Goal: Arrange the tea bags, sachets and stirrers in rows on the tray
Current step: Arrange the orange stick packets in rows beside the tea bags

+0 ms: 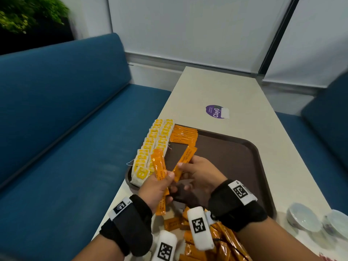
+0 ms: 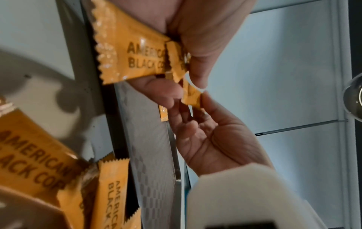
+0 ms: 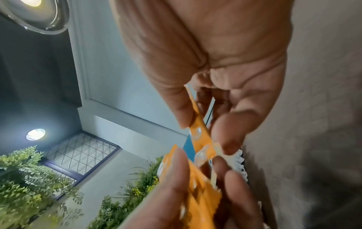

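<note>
A: What's the layout, biggest first?

B: The brown tray sits mid-table. At its 9 o'clock edge run two rows of tea bags; at 11 o'clock a short row of orange sachets has been started.

A: And the hands?

B: The left hand grips a bundle of sachets. The right hand pinches a single sachet between thumb and fingertips, over the tray's 7 o'clock area.

A: So which step?

B: Probably feeding sachets one at a time. Next, I'd judge, lay this one parallel against the started row. I see no stirrers.
</note>
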`<state>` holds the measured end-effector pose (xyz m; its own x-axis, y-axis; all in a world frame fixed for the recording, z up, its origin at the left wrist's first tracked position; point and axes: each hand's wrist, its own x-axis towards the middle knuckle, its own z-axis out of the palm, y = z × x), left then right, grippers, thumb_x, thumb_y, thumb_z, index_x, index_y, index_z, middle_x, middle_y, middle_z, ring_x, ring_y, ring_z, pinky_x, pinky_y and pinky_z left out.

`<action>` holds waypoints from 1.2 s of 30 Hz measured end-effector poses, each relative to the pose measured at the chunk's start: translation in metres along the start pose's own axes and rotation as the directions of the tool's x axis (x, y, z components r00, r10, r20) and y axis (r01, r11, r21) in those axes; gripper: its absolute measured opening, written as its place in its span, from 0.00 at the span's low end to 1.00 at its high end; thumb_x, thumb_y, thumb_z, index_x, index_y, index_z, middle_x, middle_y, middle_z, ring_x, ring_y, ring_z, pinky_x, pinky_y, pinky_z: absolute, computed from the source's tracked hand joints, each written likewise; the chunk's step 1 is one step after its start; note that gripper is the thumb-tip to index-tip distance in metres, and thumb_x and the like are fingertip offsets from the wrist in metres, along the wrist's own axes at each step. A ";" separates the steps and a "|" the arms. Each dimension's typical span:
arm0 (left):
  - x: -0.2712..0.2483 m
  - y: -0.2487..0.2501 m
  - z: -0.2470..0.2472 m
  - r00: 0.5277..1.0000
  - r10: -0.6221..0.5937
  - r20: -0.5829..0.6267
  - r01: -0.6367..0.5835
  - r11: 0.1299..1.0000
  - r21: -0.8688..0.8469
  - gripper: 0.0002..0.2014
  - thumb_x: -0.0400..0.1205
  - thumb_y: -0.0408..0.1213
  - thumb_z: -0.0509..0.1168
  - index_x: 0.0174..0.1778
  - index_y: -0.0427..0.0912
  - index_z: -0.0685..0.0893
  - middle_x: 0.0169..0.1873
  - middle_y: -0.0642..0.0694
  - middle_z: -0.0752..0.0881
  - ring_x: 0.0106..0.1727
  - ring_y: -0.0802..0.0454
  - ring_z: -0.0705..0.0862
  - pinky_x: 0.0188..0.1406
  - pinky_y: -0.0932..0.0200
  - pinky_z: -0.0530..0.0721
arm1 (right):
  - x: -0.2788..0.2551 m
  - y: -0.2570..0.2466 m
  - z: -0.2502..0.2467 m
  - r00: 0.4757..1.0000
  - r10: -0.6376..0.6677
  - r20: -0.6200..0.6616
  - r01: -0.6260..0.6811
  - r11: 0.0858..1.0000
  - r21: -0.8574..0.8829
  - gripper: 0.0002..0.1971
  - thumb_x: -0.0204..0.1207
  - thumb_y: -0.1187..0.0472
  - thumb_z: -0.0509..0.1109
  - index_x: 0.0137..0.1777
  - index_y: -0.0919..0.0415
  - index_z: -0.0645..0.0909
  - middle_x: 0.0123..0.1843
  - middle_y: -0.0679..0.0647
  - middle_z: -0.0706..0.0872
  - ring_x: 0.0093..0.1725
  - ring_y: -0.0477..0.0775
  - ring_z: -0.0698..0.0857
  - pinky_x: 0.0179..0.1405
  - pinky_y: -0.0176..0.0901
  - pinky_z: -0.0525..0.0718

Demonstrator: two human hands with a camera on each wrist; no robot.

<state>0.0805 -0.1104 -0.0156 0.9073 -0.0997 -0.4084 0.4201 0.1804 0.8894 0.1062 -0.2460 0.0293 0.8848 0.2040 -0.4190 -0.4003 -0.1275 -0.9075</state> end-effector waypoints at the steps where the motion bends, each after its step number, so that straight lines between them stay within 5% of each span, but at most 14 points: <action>1: -0.001 0.001 -0.001 0.999 0.012 -0.034 -0.013 1.000 -0.013 0.06 0.84 0.41 0.60 0.44 0.45 0.79 0.35 0.46 0.81 0.35 0.53 0.80 0.26 0.61 0.77 | -0.002 -0.001 0.000 1.000 0.010 -0.013 -0.010 1.000 0.007 0.03 0.83 0.64 0.63 0.47 0.61 0.75 0.35 0.55 0.84 0.29 0.50 0.86 0.22 0.42 0.81; 6: 0.003 0.012 -0.010 0.987 0.122 -0.100 -0.119 0.992 0.035 0.04 0.83 0.41 0.62 0.47 0.46 0.79 0.37 0.47 0.80 0.34 0.55 0.79 0.26 0.63 0.77 | -0.006 -0.001 -0.005 0.980 0.163 0.115 -0.114 0.930 -0.351 0.05 0.82 0.60 0.64 0.56 0.56 0.77 0.42 0.56 0.83 0.36 0.54 0.85 0.26 0.42 0.80; 10: 0.014 0.017 -0.011 0.989 0.130 -0.067 -0.118 0.981 0.151 0.02 0.83 0.38 0.62 0.47 0.45 0.78 0.36 0.46 0.79 0.34 0.54 0.78 0.24 0.64 0.77 | 0.005 -0.007 -0.014 0.987 0.079 0.138 0.017 0.808 -0.589 0.04 0.80 0.63 0.67 0.47 0.51 0.80 0.39 0.52 0.83 0.35 0.47 0.82 0.33 0.38 0.80; 14: 0.033 0.031 -0.008 0.985 0.137 -0.108 -0.125 0.986 0.115 0.04 0.83 0.34 0.61 0.43 0.46 0.76 0.34 0.47 0.77 0.30 0.55 0.76 0.21 0.65 0.73 | 0.028 -0.010 -0.029 0.999 -0.027 -0.032 0.012 0.914 -0.406 0.04 0.76 0.66 0.72 0.42 0.58 0.80 0.30 0.53 0.79 0.24 0.43 0.76 0.20 0.31 0.72; 17: 0.045 0.043 -0.007 0.982 0.148 -0.121 -0.139 0.987 0.081 0.05 0.84 0.37 0.61 0.42 0.46 0.75 0.32 0.48 0.74 0.27 0.56 0.71 0.18 0.66 0.71 | 0.053 -0.013 -0.044 0.977 -0.013 -0.213 -0.025 0.984 -0.175 0.03 0.80 0.70 0.66 0.50 0.64 0.77 0.27 0.55 0.74 0.16 0.43 0.72 0.13 0.30 0.64; 21: 0.051 0.043 -0.008 0.993 0.051 -0.106 -0.049 0.999 0.022 0.11 0.84 0.47 0.59 0.46 0.43 0.75 0.31 0.48 0.71 0.24 0.57 0.67 0.15 0.68 0.68 | 0.089 -0.017 -0.068 0.964 0.005 -0.266 -0.114 0.910 -0.398 0.09 0.81 0.68 0.64 0.59 0.63 0.80 0.28 0.53 0.76 0.23 0.46 0.73 0.15 0.31 0.70; 24: 0.053 0.036 -0.008 0.993 -0.060 -0.103 0.054 0.997 -0.055 0.12 0.84 0.48 0.58 0.52 0.42 0.76 0.32 0.47 0.72 0.24 0.57 0.67 0.14 0.68 0.66 | 0.108 -0.023 -0.072 0.962 0.033 -0.271 -0.172 0.846 -0.505 0.02 0.78 0.69 0.69 0.48 0.63 0.81 0.25 0.51 0.79 0.20 0.44 0.76 0.15 0.29 0.73; 29: 0.054 0.033 -0.013 0.991 -0.112 -0.074 0.100 0.982 -0.158 0.09 0.83 0.42 0.57 0.50 0.41 0.78 0.30 0.46 0.74 0.24 0.55 0.69 0.14 0.67 0.66 | 0.141 -0.022 -0.071 0.956 0.085 -0.281 -0.234 0.800 -0.553 0.08 0.76 0.67 0.70 0.38 0.58 0.76 0.35 0.52 0.79 0.33 0.46 0.80 0.34 0.35 0.83; 31: 0.054 0.033 -0.015 0.991 -0.104 -0.080 0.091 0.983 -0.161 0.09 0.84 0.41 0.56 0.50 0.40 0.78 0.31 0.45 0.76 0.25 0.54 0.71 0.13 0.67 0.67 | 0.147 -0.027 -0.063 0.940 0.154 -0.305 -0.318 0.721 -0.616 0.05 0.79 0.60 0.68 0.51 0.61 0.81 0.35 0.51 0.81 0.39 0.47 0.83 0.48 0.40 0.85; 33: 0.054 0.033 -0.015 0.992 -0.089 -0.088 0.078 0.989 -0.129 0.10 0.85 0.41 0.56 0.50 0.40 0.78 0.32 0.44 0.78 0.27 0.52 0.74 0.15 0.68 0.69 | 0.153 -0.029 -0.061 0.915 0.157 -0.372 -0.366 0.713 -0.598 0.18 0.82 0.53 0.63 0.67 0.62 0.77 0.40 0.50 0.85 0.47 0.46 0.86 0.50 0.37 0.79; 35: 0.052 0.033 -0.015 0.994 -0.065 -0.091 0.058 0.995 -0.078 0.10 0.86 0.42 0.56 0.50 0.40 0.78 0.34 0.43 0.80 0.28 0.51 0.77 0.17 0.67 0.71 | 0.155 -0.030 -0.063 0.917 0.128 -0.379 -0.351 0.709 -0.612 0.20 0.83 0.52 0.62 0.69 0.64 0.75 0.39 0.48 0.83 0.53 0.46 0.85 0.53 0.38 0.77; 36: 0.052 0.032 -0.015 0.995 -0.053 -0.090 0.048 0.997 -0.054 0.10 0.86 0.43 0.56 0.50 0.40 0.78 0.35 0.43 0.80 0.29 0.51 0.78 0.18 0.66 0.72 | 0.158 -0.029 -0.066 0.928 0.130 -0.348 -0.338 0.681 -0.649 0.20 0.83 0.54 0.63 0.69 0.66 0.75 0.37 0.48 0.81 0.47 0.46 0.84 0.49 0.37 0.78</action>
<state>0.1413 -0.0947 -0.0111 0.8816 -0.0203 -0.4715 0.4633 0.2280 0.8564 0.2730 -0.2741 -0.0088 0.8526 -0.1650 -0.4958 -0.4173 -0.7860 -0.4561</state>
